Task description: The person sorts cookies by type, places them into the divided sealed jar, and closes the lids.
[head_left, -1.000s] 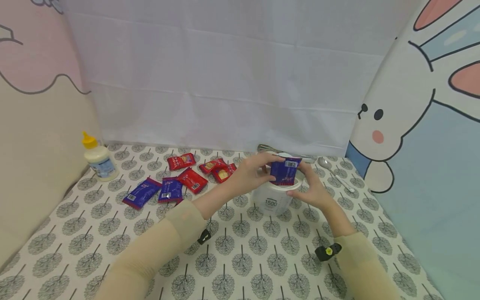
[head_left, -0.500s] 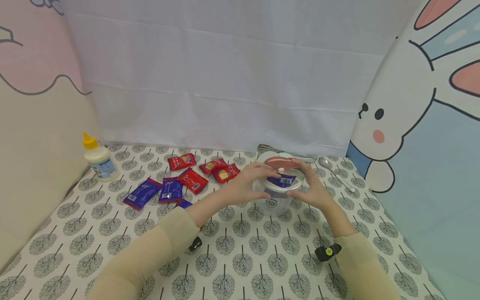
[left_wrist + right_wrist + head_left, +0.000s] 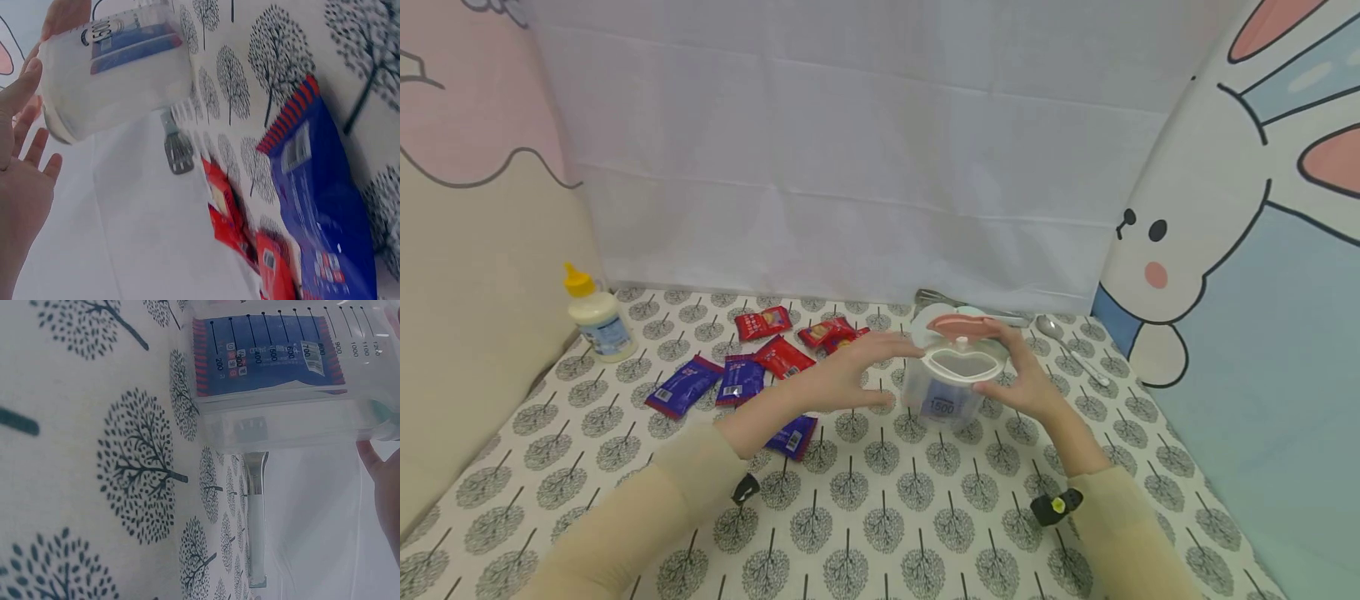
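White backdrop cloth (image 3: 850, 167) fills the upper middle of the head frame; below it, I log a tree-print tablecloth (image 3: 887, 533). From my remote station I find the clear container (image 3: 917, 392) standing right of centre, its pink lid flap (image 3: 962, 327) raised. One blue packet (image 3: 265, 359) sits inside, visible through the wall in the right wrist view. My left hand (image 3: 842, 375) is released, fingers apart, holding nothing, just left of the container. My right hand (image 3: 1033, 383) grips the container's upper edge on its right side.

I judge the step in hand to be loading packets, one placement just completed. The next move probably calls for the left hand to collect another, perhaps the nearest loose blue packet (image 3: 793, 437), while the right steadies the container.

Defects of view: my left forearm covers part of that loose packet; a red packet (image 3: 842, 340) behind the hand is partly hidden; the whisk (image 3: 940, 296) runs behind the container. Right fingertips are hard to make out.
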### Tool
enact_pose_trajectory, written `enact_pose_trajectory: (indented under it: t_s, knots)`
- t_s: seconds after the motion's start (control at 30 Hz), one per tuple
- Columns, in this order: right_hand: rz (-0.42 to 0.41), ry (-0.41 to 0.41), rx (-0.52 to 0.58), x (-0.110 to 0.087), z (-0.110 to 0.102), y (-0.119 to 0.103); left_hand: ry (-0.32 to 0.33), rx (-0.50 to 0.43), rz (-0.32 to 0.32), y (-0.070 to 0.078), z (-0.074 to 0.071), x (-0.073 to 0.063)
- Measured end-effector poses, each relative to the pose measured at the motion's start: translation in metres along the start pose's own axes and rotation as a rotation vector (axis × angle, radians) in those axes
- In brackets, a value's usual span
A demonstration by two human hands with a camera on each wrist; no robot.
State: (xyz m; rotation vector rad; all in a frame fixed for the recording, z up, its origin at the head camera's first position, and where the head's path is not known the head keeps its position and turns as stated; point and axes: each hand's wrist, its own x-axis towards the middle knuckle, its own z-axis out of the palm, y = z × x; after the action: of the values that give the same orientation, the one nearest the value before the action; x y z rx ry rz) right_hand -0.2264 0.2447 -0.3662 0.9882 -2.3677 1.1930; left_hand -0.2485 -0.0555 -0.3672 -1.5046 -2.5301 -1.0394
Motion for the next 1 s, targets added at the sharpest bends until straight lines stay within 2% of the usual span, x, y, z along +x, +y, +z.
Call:
enact_pose_trajectory:
  t_s: [0.13,0.23,0.37,0.53,0.67,0.77,0.9,1.0]
  knots:
    - [0.02,-0.006,-0.003,0.0,0.0,0.0,-0.109,-0.019,-0.138,-0.009,-0.017,-0.028]
    - [0.012,-0.012,0.003,0.0,0.0,0.001,-0.162,-0.008,-0.216,-0.018,-0.025,-0.05]
    - [-0.002,-0.013,0.007,0.0,0.001,0.003,-0.215,0.03,-0.28,-0.031,-0.029,-0.076]
    - [-0.009,-0.005,0.007,-0.001,0.001,0.004,-0.275,0.032,-0.355,-0.041,-0.028,-0.1]
    - [-0.008,-0.004,0.011,-0.002,0.0,0.004,-0.296,0.039,-0.372,-0.049,-0.02,-0.112]
    - [-0.003,-0.002,0.011,-0.002,0.001,0.004,-0.307,0.026,-0.353,-0.054,-0.015,-0.116]
    - [0.004,-0.005,0.012,-0.001,0.001,0.004,-0.318,0.019,-0.326,-0.058,-0.012,-0.118]
    - [0.011,-0.01,0.007,0.0,0.0,0.005,-0.331,0.062,-0.323,-0.058,-0.012,-0.115]
